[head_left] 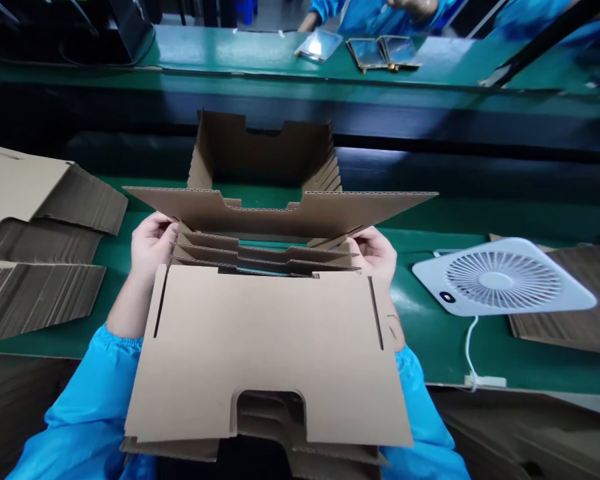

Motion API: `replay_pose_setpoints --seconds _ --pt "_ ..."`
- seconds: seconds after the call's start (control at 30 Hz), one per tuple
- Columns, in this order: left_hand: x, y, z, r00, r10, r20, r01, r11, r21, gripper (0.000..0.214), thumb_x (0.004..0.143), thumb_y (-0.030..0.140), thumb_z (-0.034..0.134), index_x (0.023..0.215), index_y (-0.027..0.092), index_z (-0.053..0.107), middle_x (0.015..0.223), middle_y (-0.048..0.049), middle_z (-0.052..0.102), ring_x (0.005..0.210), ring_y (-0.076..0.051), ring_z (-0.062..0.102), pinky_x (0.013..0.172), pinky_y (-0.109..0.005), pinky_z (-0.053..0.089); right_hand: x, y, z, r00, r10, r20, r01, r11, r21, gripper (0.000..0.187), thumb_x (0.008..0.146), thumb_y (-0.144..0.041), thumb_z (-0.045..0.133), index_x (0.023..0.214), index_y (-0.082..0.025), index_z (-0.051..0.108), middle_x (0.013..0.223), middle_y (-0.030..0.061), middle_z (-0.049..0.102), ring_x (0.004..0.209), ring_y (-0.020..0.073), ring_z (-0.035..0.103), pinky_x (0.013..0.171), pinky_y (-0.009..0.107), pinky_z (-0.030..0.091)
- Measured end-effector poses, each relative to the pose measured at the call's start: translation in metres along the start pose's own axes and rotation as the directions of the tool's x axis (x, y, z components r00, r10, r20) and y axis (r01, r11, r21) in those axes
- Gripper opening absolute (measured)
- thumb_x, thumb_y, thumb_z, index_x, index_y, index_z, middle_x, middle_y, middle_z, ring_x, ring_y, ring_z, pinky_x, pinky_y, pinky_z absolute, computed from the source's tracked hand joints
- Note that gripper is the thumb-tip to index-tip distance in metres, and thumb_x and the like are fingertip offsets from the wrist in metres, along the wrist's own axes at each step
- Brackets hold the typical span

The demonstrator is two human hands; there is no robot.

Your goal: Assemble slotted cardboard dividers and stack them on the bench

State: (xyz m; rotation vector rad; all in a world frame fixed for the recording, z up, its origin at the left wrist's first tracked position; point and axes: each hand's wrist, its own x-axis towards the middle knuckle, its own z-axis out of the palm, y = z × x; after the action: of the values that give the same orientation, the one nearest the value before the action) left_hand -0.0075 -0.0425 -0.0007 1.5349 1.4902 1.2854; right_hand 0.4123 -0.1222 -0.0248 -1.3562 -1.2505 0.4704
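My left hand (150, 247) pinches the left side of a cardboard divider assembly. My right hand (377, 257) grips the opposite side, its fingertips partly hidden behind the cardboard. Between them a wide notched cardboard panel (260, 223) stands upright, leaning a little. Several thinner cardboard pieces with notched edges (265, 253) line up just in front of it. Nearest to me, a slotted cardboard sheet (265, 333) slopes across my forearms, with more sheets below it. Behind the panel stands a cardboard frame (270, 150) with notched side walls.
Stacks of flat cardboard (55, 193) lie at the left. On the right, a white fan (500, 280) rests partly over another cardboard stack (575, 307), its cable hanging at the green table's (430, 353) edge. Across the bench, another person's blue sleeves (385, 17) show near flat glossy pieces (383, 52).
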Motion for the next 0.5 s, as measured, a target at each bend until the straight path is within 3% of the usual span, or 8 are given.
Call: replay_pose_setpoints --seconds 0.1,0.3,0.4,0.5 --pt "0.003 -0.001 0.003 0.999 0.025 -0.031 -0.026 0.999 -0.036 0.054 0.088 0.075 0.080 0.095 0.023 0.064 0.099 -0.0043 0.076 0.095 -0.022 0.071 0.095 -0.041 0.061 0.004 -0.004 0.003 0.997 -0.025 -0.073 0.027 0.999 0.023 0.045 0.095 -0.069 0.081 0.090 -0.026 0.069 0.093 0.0068 0.072 0.089 0.0265 0.072 0.082 0.042 0.062" --pt "0.004 -0.001 0.005 0.999 0.025 -0.038 -0.028 0.997 -0.069 0.060 0.091 0.083 0.076 0.096 0.025 0.061 0.095 -0.0017 0.074 0.094 -0.021 0.068 0.098 -0.046 0.059 0.002 -0.005 -0.005 0.998 -0.016 -0.060 0.017 1.000 0.025 0.050 0.093 -0.074 0.084 0.088 -0.027 0.070 0.086 0.0058 0.074 0.076 0.0252 0.072 0.071 0.042 0.063" --pt "0.003 0.002 0.001 1.000 0.013 0.006 -0.013 0.999 -0.040 0.054 0.092 0.078 0.077 0.096 0.026 0.064 0.097 -0.0027 0.076 0.096 -0.023 0.070 0.097 -0.047 0.059 -0.002 -0.005 -0.013 1.000 0.021 0.021 -0.022 1.000 0.015 0.043 0.095 -0.068 0.084 0.091 -0.027 0.073 0.089 0.0067 0.077 0.079 0.0268 0.074 0.070 0.043 0.064" --pt "0.002 0.007 -0.004 0.995 -0.022 0.097 0.023 1.000 -0.007 0.046 0.093 0.072 0.076 0.101 0.027 0.069 0.107 -0.0046 0.080 0.105 -0.026 0.074 0.099 -0.049 0.060 -0.003 -0.007 -0.021 0.986 0.082 0.147 -0.079 0.997 -0.025 0.026 0.098 -0.050 0.083 0.096 -0.026 0.077 0.100 0.0070 0.080 0.092 0.0266 0.077 0.081 0.043 0.066"
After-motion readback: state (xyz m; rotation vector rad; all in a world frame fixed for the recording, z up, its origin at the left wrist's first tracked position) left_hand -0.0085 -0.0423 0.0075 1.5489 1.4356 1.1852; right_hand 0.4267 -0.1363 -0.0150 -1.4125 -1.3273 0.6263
